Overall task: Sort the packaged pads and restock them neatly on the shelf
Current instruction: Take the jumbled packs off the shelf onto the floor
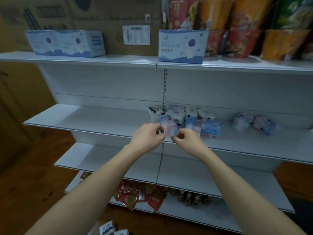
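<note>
White metal shelving (105,119) stands on a dark wooden floor (33,180), with brown cardboard behind. On the middle shelf, both hands pinch a pink-and-blue plastic pad packet (168,127) — left hand (147,135) and right hand (186,139) close together at its lower corners — beside clustered similar packets (201,122). Blue-and-white astronaut boxes (182,46) sit above; their print is unreadable.

Two bare arms come up from the bottom of the frame. The left hand (147,137) and right hand (186,139) wear no gloves, rings or watch.
</note>
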Demonstrator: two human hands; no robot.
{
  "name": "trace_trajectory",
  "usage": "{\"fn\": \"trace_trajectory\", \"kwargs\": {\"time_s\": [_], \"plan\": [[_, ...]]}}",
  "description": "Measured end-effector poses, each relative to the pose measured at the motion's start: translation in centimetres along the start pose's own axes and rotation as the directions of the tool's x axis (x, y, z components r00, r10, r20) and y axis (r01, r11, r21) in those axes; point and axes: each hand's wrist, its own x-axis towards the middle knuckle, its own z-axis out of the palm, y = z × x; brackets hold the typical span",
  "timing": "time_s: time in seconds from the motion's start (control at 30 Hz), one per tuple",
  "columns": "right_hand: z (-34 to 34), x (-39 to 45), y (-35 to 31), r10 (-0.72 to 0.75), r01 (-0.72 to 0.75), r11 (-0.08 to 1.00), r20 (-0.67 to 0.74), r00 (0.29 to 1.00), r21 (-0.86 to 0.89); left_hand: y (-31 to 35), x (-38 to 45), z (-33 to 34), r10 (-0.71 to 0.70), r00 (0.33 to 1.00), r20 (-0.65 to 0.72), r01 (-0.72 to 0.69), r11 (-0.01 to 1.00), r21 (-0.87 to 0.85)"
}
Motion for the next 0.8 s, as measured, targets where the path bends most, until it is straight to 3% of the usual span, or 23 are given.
{"fn": "trace_trajectory", "kwargs": {"time_s": [0.4,0.63,0.8], "plan": [[-11.4,-5.0,16.0,0.142,-0.143,0.987,0.016,0.99,0.073,15.9,2.5,10.6,0.02,0.993,0.117,-0.007,0.994,-0.11],[-12.5,-5.2,21.6,0.196,-0.201,0.966,0.045,0.98,0.161,19.4,3.2,14.0,0.0,0.989,0.147,0.016,0.994,-0.109],[-10.5,-3.1,22.4,0.225,-0.237,0.952,0.082,0.971,0.193,18.2,5.1,14.9,-0.058,0.982,0.179,0.076,0.993,-0.094]]}}
